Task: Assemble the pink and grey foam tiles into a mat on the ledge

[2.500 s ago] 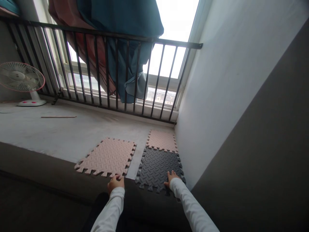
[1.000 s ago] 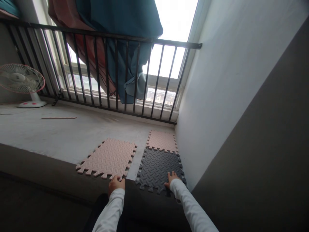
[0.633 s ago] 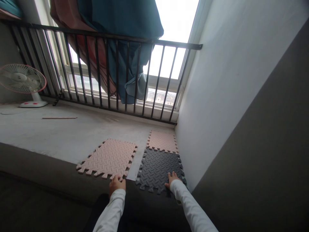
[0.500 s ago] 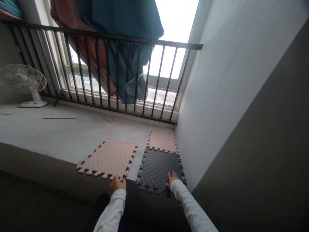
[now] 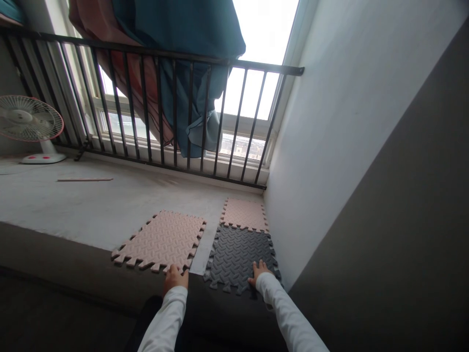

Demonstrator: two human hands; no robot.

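Observation:
A pink foam mat tile [image 5: 163, 239] with jigsaw edges lies on the ledge, its front edge jutting past the ledge's rim. My left hand [image 5: 176, 277] grips its near right corner, fingers on top. To the right is a black foam mat tile [image 5: 240, 256], placed beside the wall with a gap between it and the pink one. My right hand [image 5: 259, 274] rests on the black tile near its front right corner, fingers spread. Behind the black tile, and touching its far edge, a second pink foam tile [image 5: 245, 214] lies flat.
A black metal railing [image 5: 161, 55] runs along the window behind the ledge [image 5: 91, 205]. Blue and pink curtains [image 5: 176, 29] hang over it. A fan [image 5: 44, 155] stands at the far left, with a thin stick [image 5: 85, 179] nearby. The wall [image 5: 315, 161] bounds the right side.
The whole view has shifted slightly, so everything appears a little further left. Both hands keep their places on the tiles, and the tiles look unmoved.

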